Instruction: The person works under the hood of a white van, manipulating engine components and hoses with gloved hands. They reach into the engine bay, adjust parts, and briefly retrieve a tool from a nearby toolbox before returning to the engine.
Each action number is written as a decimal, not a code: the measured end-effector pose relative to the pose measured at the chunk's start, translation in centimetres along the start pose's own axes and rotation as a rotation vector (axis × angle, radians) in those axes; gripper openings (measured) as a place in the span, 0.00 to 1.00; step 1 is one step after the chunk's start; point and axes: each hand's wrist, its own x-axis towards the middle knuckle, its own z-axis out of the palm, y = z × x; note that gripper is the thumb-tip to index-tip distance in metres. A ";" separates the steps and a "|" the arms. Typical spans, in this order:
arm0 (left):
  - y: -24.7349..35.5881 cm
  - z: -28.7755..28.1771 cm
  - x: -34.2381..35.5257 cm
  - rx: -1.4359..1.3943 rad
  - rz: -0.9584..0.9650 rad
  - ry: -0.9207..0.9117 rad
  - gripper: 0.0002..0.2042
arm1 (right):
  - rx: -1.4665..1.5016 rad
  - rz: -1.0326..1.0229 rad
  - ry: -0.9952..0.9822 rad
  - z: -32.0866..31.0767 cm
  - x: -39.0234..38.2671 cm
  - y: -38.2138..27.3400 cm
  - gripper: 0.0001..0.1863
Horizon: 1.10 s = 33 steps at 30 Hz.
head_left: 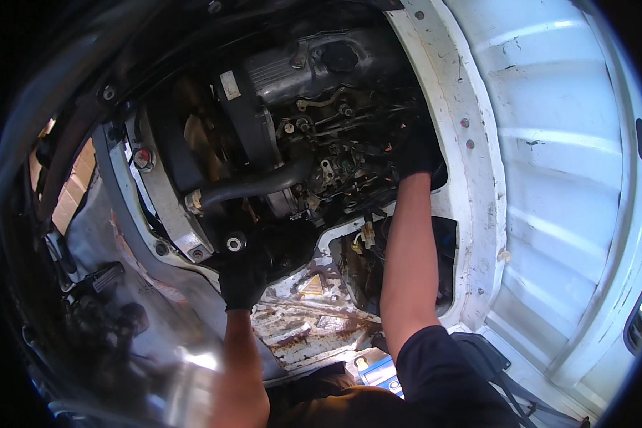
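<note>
Both my hands wear black gloves and reach into an engine bay. My left hand is at the near left edge of the opening, beside a round metal ring-shaped part. Its fingers merge with the dark parts around them, so their grip is hidden. Deep at the right side of the engine is my right hand, next to thin metal pipes. Shadow hides its fingers and anything in them. A thick black hose runs across the engine between my hands.
A radiator cap sits at the left, near the fan. White body frame borders the opening on the right. Below lies a rusty white panel, with a blue and white object nearer me. Wires hang by my right forearm.
</note>
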 end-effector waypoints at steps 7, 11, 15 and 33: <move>0.2 -0.1 -0.2 0.069 -0.065 -0.067 0.15 | -0.106 0.094 -0.381 3.0 3.8 -0.2 0.30; 0.1 0.5 -0.2 0.069 0.004 0.008 0.14 | -0.036 0.067 -0.381 4.0 7.0 -1.2 0.29; 1.0 -0.1 0.8 0.232 -0.118 -0.173 0.12 | 0.022 0.042 -0.398 6.0 9.1 -1.6 0.29; -0.9 1.1 -0.4 0.173 -0.053 -0.196 0.12 | 0.221 0.047 -0.457 9.0 14.3 -0.2 0.28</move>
